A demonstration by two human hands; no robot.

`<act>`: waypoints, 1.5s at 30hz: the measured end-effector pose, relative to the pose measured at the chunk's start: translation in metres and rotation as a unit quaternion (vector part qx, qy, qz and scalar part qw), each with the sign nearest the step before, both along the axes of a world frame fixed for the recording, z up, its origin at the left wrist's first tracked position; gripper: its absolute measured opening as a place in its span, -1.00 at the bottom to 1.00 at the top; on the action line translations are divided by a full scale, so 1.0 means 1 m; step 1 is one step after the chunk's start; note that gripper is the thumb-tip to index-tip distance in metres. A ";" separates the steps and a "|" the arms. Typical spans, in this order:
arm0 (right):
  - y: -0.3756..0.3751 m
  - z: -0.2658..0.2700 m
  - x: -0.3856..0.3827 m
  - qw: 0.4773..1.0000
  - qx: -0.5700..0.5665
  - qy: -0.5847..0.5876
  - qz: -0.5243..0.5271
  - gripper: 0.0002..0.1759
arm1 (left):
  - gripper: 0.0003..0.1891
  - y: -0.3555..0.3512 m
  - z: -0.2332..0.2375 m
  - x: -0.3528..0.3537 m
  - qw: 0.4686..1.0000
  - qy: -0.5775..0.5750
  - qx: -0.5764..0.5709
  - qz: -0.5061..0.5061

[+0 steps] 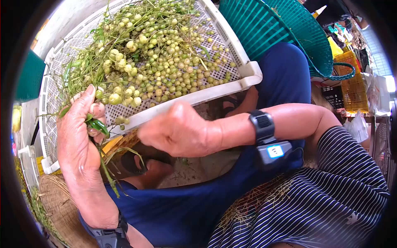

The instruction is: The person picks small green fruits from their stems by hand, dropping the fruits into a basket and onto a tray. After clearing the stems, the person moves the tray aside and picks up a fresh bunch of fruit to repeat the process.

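So: white perforated plastic tray (248, 74), tilted, holds a heap of small green-yellow round berries (165, 62) on leafy stems. Teal plastic basket (264, 25) sits behind it. Left hand (78, 132) at the tray's lower edge, fingers pinched on a green leafy sprig (99, 126). Right hand (178, 130) fisted just below the rim; contents hidden.
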State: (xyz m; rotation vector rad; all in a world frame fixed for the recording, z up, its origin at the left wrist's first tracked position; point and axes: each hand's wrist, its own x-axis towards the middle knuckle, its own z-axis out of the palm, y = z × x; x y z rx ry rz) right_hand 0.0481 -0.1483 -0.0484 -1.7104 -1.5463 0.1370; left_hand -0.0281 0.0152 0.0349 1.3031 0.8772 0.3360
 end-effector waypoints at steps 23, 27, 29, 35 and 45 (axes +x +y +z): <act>-0.040 -0.345 -0.025 0.923 -0.262 0.282 -0.018 -0.67 | -0.82 0.005 -0.005 0.000 0.994 -0.007 0.006 0.110; -0.014 -0.269 -0.012 0.939 -0.312 0.116 0.086 -0.76 | -0.70 0.004 -0.004 0.004 0.985 0.031 -0.053 0.163; 0.007 -0.204 -0.010 0.887 -0.414 0.050 0.198 -0.76 | -0.66 0.003 -0.006 0.004 0.985 0.042 -0.043 0.159; 0.004 -0.071 -0.029 0.929 -0.274 0.111 0.221 -0.88 | -0.82 0.016 -0.009 -0.007 0.992 -0.013 -0.098 0.073; 0.022 0.039 0.023 0.984 0.070 0.162 -0.038 -0.90 | -0.82 0.001 -0.006 -0.002 0.990 -0.108 -0.087 0.018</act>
